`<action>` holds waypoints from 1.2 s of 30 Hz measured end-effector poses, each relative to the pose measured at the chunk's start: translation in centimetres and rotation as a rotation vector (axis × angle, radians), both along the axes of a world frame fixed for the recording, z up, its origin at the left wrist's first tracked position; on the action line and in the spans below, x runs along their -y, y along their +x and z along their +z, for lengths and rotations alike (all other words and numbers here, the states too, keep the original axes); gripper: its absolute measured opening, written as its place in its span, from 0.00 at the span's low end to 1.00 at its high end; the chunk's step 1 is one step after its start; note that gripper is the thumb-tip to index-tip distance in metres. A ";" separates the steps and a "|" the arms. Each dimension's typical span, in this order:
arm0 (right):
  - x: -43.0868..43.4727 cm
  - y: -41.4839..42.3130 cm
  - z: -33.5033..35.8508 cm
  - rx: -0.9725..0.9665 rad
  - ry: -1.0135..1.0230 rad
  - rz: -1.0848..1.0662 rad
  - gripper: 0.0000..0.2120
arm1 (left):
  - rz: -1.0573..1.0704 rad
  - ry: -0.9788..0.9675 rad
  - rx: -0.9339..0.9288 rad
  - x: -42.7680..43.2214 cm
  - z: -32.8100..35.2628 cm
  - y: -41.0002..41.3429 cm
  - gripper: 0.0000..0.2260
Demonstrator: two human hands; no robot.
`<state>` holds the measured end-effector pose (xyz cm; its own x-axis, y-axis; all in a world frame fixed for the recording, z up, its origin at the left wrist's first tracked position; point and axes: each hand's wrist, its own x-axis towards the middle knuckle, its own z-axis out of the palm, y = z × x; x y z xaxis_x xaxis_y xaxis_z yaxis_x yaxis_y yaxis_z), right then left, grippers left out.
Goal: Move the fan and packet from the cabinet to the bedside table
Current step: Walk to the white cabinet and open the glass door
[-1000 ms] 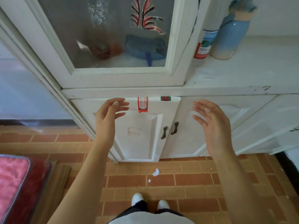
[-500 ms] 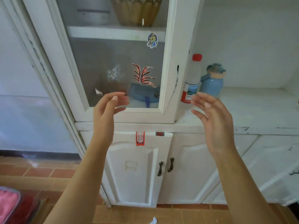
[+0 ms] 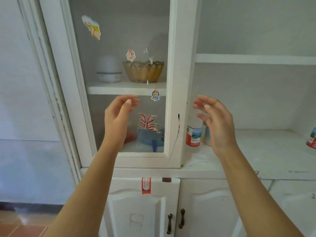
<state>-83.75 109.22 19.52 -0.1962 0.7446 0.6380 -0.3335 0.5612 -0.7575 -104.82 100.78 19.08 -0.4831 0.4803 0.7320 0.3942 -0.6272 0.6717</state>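
A white cabinet's glass door is shut in front of me. Behind the glass on the lower shelf lies a blue fan. A reddish packet sits left of it, mostly hidden by my left forearm. My left hand is raised in front of the glass, fingers apart, holding nothing. My right hand is raised to the right of the door frame, open and empty, in front of a bottle.
A woven basket and a white rounded appliance stand on the upper shelf. A red-labelled bottle stands on the open counter. Another container is at the right edge. Lower doors have dark handles.
The view has tilted up from the floor and lower doors to the glass cabinet. Both hands have risen with it and stay open.
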 end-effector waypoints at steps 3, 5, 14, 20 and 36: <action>-1.1 -0.4 0.2 0.039 0.002 -0.017 0.11 | 0.093 -0.020 -0.103 -0.5 0.2 -0.3 0.09; -1.9 -0.8 0.2 0.098 -0.002 -0.044 0.11 | 0.168 -0.057 -0.197 -0.8 0.0 -0.7 0.10; -3.8 -2.6 0.3 0.268 -0.010 -0.047 0.20 | 0.376 -0.184 -0.460 -2.7 -1.7 -1.8 0.20; -4.0 -2.9 0.0 0.231 -0.042 0.025 0.24 | 0.390 -0.291 -0.507 -3.7 -2.1 -2.4 0.24; -4.8 -2.9 0.6 0.055 -0.220 0.159 0.23 | 0.406 -0.375 -0.509 -4.7 -2.6 -2.4 0.26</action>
